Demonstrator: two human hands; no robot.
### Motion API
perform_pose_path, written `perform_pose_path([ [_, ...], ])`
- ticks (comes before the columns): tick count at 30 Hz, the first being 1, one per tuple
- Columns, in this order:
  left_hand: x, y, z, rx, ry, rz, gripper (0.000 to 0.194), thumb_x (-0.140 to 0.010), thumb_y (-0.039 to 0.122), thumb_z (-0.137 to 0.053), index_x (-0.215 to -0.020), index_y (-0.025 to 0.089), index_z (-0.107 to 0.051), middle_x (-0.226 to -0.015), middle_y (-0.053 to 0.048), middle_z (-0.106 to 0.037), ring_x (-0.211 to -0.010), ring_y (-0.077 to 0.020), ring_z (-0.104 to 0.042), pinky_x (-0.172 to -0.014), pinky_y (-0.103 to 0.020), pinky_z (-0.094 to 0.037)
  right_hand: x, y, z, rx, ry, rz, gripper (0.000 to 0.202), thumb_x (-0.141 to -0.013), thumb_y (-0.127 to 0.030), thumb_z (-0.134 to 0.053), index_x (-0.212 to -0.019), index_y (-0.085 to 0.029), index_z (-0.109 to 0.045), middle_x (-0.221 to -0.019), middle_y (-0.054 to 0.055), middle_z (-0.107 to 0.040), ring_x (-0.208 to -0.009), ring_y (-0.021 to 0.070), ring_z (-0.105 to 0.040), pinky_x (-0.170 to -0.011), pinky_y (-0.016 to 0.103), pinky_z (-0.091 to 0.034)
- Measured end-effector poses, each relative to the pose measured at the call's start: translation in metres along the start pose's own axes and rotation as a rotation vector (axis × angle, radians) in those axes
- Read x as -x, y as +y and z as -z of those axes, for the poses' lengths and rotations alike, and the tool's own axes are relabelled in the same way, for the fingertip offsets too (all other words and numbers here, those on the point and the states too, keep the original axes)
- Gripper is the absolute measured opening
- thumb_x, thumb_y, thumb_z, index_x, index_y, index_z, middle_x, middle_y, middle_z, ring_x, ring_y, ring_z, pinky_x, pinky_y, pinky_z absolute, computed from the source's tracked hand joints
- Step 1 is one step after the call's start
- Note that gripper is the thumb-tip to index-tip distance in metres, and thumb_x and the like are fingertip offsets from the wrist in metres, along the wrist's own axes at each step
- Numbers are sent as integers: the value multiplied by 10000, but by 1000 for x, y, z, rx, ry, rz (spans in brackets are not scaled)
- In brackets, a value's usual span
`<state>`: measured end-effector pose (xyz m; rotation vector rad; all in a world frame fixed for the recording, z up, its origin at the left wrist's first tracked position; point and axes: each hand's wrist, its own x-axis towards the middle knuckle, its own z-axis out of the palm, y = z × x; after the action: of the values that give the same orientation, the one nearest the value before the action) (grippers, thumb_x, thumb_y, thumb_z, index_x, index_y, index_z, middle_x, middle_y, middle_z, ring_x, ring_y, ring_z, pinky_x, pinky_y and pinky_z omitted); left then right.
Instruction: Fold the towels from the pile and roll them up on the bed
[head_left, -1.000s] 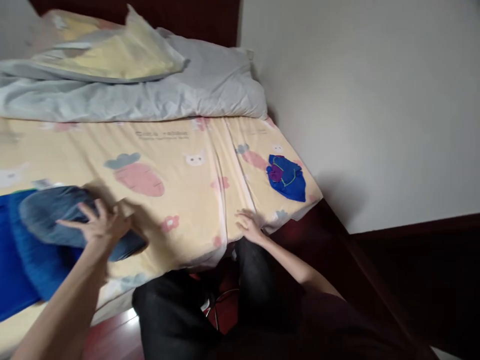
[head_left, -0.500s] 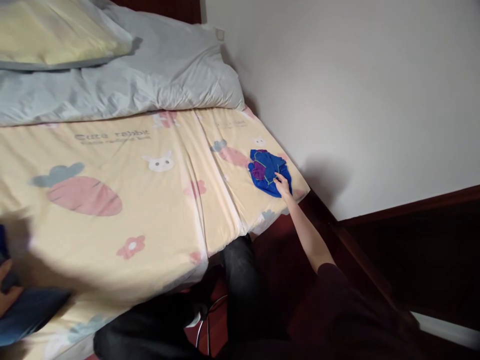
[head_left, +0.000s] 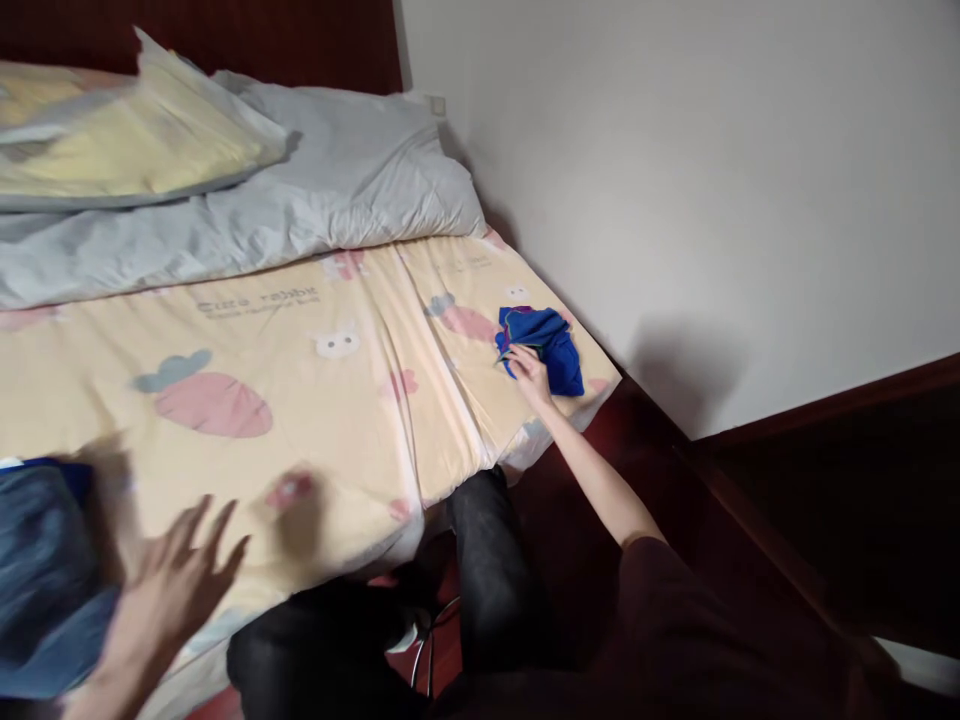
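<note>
My right hand (head_left: 529, 374) pinches the near left edge of a crumpled blue cloth (head_left: 559, 350) with green and purple trim. That cloth lies on the bed's patterned yellow sheet (head_left: 322, 400), near the right corner. At the lower left, my left hand (head_left: 180, 570) is raised above the sheet, fingers spread and holding nothing, somewhat blurred. Beside it, at the left edge, lies a heap of dark blue-grey clothes (head_left: 45, 580) with a brighter blue piece behind.
A long grey pillow (head_left: 360, 180) and a yellow pillow (head_left: 187, 140) lie at the bed's head, before a dark headboard (head_left: 300, 40). A white wall (head_left: 712, 200) borders the right side. Thin cables (head_left: 427, 650) hang near my legs.
My right hand has moved left across the blue cloth, whose purple part is now mostly covered. My left hand has come from the left edge, apart from the clothes, with fingers spread.
</note>
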<state>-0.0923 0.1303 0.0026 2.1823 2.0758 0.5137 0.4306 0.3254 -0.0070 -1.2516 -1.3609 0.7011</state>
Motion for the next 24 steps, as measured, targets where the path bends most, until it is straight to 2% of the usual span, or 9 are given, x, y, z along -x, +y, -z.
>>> perform_pose_path([
  [2, 8, 40, -18, 170, -3, -73, 571, -956, 552, -459, -1439, 258, -530, -1412, -144, -664, -1307, -361, -645, -1092, -558, -547, 27, -23, -27, -106, -32, -2, 574, -950, -600, -644, -1288, -145, -738, -1413, 178, -611, -1256, 254, -660, -1114, 381, -529],
  [4, 15, 89, -27, 270, -17, -77, 560, -993, 527, -482, -1457, 214, -520, -1390, -166, -659, -1259, -345, -674, -1049, -509, -582, 59, -49, -49, -187, -73, -8, 585, -965, -623, -623, -1307, -161, -728, -1377, 165, -630, -1280, 252, -648, -1120, 377, -524],
  [7, 15, 158, -25, 396, 73, -165, 538, -1020, 460, -516, -1489, 196, -501, -1426, -173, -626, -1302, -316, -648, -1102, -484, -554, 109, -90, -71, -298, -198, -9, 526, -982, -594, -615, -1317, -204, -726, -1402, 138, -602, -1174, 222, -700, -1051, 357, -565],
  [10, 6, 196, -17, 414, 187, -273, 533, -1022, 391, -543, -1514, 195, -487, -1546, -191, -526, -1410, -326, -562, -1128, -497, -533, 156, -128, -78, -290, -308, 29, 402, -1005, -486, -621, -1296, -239, -747, -1363, 104, -632, -1188, 200, -674, -1026, 332, -566],
  [12, 3, 201, -11, 404, 201, -332, 486, -1022, 350, -533, -1481, 190, -530, -1518, -191, -551, -1369, -319, -595, -1077, -467, -565, 184, -147, -76, -268, -369, 70, 347, -1016, -405, -616, -1286, -240, -757, -1335, 93, -654, -1250, 199, -636, -1074, 338, -536],
  [16, 20, 191, 7, 419, 158, -399, 323, -1025, 271, -480, -1256, 181, -687, -1101, -116, -742, -990, -226, -748, -868, -307, -614, 225, -168, -69, -218, -502, 141, 326, -1034, -312, -581, -1302, -224, -745, -1308, 95, -669, -1234, 189, -642, -1091, 347, -526],
  [19, 51, 185, 31, 437, 171, -411, 300, -1023, 253, -479, -1181, 180, -724, -978, -83, -752, -837, -180, -748, -771, -227, -593, 239, -172, -67, -40, -488, 260, 342, -1011, -270, -612, -1329, -216, -724, -1252, 101, -691, -1204, 197, -636, -1096, 361, -518],
  [22, 92, 178, 55, 391, 193, -423, 340, -1012, 224, -487, -1267, 236, -712, -945, -40, -753, -772, -147, -744, -701, -179, -571, 244, -170, -70, 181, -459, 391, 374, -926, -268, -735, -1298, -235, -736, -1191, 92, -707, -1144, 215, -638, -1073, 380, -515],
  [24, 119, 167, 67, 314, 212, -384, 403, -998, 209, -510, -1352, 299, -680, -969, -17, -762, -769, -141, -750, -674, -174, -565, 249, -166, -75, 284, -536, 489, 332, -886, -261, -775, -1217, -256, -763, -1150, 73, -717, -1153, 227, -638, -1068, 393, -506],
])
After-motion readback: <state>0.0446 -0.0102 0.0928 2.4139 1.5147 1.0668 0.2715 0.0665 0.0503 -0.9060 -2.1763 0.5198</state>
